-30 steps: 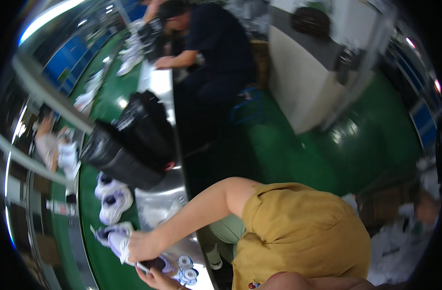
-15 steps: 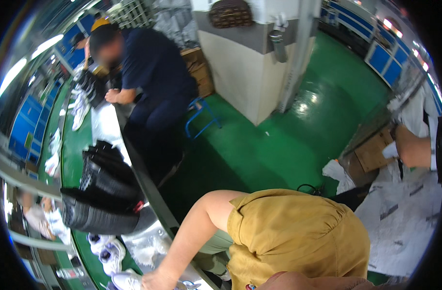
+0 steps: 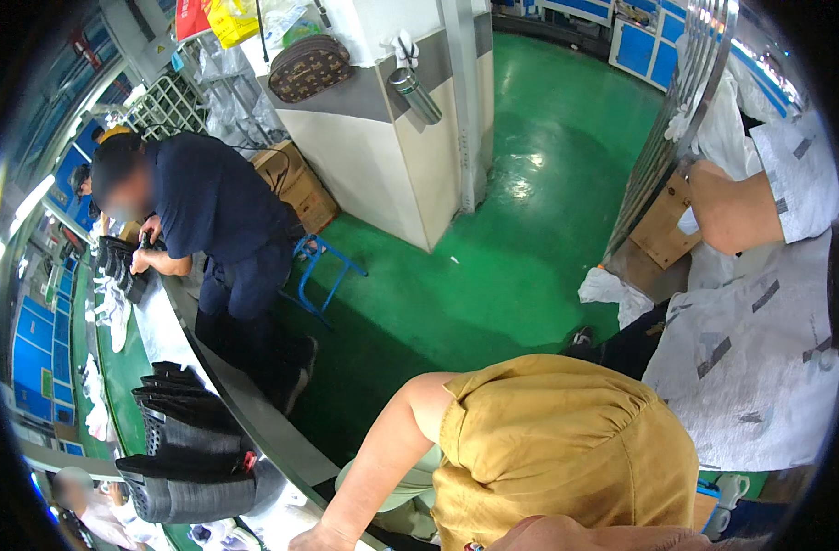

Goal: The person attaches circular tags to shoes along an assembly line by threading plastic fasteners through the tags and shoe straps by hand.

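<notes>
My right arm reaches from a yellow sleeve toward the workbench at the lower left. My right hand point(image 3: 323, 539) is at the bench edge, cut off by the bottom of the picture. Its fingers are out of sight, so what it touches or holds cannot be seen. Left of it, white shoes point(image 3: 219, 535) show partly at the lower rim. Beyond the hand, a stack of black, ribbed pieces with a small red part point(image 3: 195, 487) lies on the metal bench top point(image 3: 296, 514). My left hand is out of the picture.
A person in dark clothes point(image 3: 208, 197) bends over the bench at the far left, handling black items, beside a blue stool point(image 3: 323, 275). A pillar point(image 3: 410, 174) stands behind. At right are a cardboard box point(image 3: 663, 225), white printed sheeting point(image 3: 750, 358) and another person's arm point(image 3: 736, 207).
The view has turned, so the bench, pillar and person sit farther left and lower. Half a second ago my right hand was visible at a white shoe; now the frame edge cuts it off.
</notes>
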Available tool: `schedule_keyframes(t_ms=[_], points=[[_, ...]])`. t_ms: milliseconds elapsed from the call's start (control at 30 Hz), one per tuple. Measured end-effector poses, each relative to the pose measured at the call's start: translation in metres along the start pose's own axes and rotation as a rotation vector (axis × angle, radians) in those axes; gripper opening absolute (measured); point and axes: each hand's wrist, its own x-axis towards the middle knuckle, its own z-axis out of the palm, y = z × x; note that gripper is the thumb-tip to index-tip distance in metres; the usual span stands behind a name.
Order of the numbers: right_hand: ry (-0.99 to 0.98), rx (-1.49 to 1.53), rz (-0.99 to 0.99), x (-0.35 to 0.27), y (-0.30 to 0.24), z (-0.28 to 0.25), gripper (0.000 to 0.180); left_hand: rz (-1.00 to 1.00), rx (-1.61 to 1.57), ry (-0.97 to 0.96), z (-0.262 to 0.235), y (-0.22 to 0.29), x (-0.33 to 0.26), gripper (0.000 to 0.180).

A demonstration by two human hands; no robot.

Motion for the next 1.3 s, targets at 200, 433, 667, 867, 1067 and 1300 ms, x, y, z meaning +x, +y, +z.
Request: schedule_keyframes(t_ms=[200, 433, 667, 867, 1067, 1300], points=[[-0.022, -0.139, -0.147, 0.0, 0.01, 0.013, 0.031, -0.04, -0.016, 0.089, 0.009, 0.032, -0.02, 0.044], [0.056, -0.054, -0.144, 0.0, 0.006, -0.017, 0.031, 0.018, 0.073, 0.07, -0.019, -0.005, -0.007, 0.049], [0.351, 0.06, 0.058, 0.015, 0.012, -0.04, 0.024, 0.255, 0.025, 0.001, -0.028, -0.008, -0.008, 0.058], [0.192, 0.325, 0.059, 0.03, 0.016, -0.003, 0.022, 0.191, 0.054, 0.02, -0.042, -0.02, -0.003, 0.055], [0.083, 0.253, -0.099, 0.034, -0.001, 0.022, 0.014, 0.076, 0.073, 0.163, -0.097, -0.085, 0.01, 0.058], [-0.069, 0.547, 0.143, 0.032, 0.002, 0.019, 0.019, -0.149, 0.042, 0.062, -0.078, -0.023, -0.009, 0.059]])
